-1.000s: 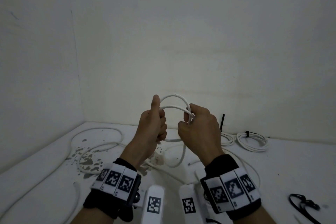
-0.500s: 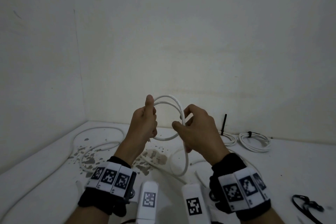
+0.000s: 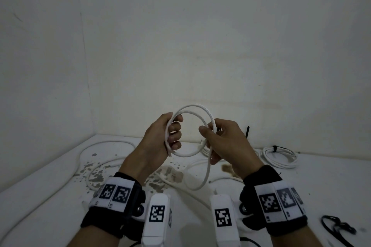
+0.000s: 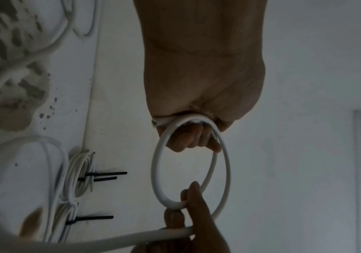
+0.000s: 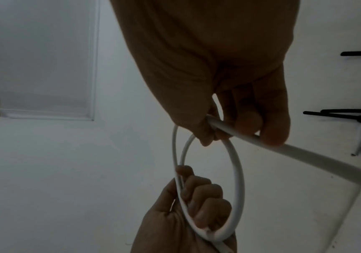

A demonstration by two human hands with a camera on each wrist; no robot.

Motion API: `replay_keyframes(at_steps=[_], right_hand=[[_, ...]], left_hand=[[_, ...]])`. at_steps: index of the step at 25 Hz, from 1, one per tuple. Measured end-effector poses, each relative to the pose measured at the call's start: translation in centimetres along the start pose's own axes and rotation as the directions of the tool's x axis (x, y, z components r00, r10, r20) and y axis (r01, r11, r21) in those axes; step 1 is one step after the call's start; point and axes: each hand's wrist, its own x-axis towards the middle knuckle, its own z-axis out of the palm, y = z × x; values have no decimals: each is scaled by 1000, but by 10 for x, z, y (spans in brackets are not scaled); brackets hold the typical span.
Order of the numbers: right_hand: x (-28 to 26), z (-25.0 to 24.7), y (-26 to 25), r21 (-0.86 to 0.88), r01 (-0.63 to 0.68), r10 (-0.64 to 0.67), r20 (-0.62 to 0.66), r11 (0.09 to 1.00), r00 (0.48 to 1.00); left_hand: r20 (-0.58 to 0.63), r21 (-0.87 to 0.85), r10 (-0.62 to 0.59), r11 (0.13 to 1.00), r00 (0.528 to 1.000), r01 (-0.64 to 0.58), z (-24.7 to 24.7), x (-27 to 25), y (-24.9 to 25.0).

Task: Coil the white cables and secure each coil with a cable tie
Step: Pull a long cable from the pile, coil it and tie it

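While the left hand (image 3: 160, 138) has its fingers (image 3: 175, 136) curled tight around one side of the white cable (image 3: 192, 106) coil, held up in the air over the counter (image 3: 301, 186), the right hand (image 3: 226, 146) pinches the opposite side between thumb and fingers. Loose cable drops straight down from the right hand to the counter, so I'd guess the right hand feeds the next loop across. Tied coils (image 3: 279, 156) sit by the back edge.
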Motion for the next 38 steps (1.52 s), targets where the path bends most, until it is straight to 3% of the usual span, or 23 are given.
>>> replay_keyframes(at_steps=[3, 9, 13, 17, 21, 26, 34, 38], right_hand=[[1, -1, 2, 12, -11, 10, 38, 1000, 999], [0, -3, 1, -186, 59, -56, 24, 981, 998], [4, -10, 7, -323, 100, -100, 17, 941, 995], [4, -5, 10, -434, 172, -161, 63, 884, 985], [5, -4, 12, -377, 160, -154, 45, 912, 987], [6, -7, 13, -393, 172, -165, 51, 903, 985], [1, -10, -4, 61, 149, -155, 110, 987, 982], [5, -6, 0, -118, 220, -215, 48, 968, 975]], left_hand=[[-2, 35, -4, 999, 1000, 4, -5, 2, -1], [-7, 409, 23, 912, 1000, -18, -12, 0, 1], [47, 452, -7, 892, 999, -15, -12, -5, 8], [-74, 426, -63, 901, 995, 89, -2, -5, 0], [-147, 353, -127, 920, 981, 172, 6, -3, -4], [-89, 521, -97, 844, 991, 130, 8, -8, -3], [-92, 543, -43, 835, 995, 86, 10, -9, -6], [-37, 596, -65, 799, 997, 75, 11, -9, -7]])
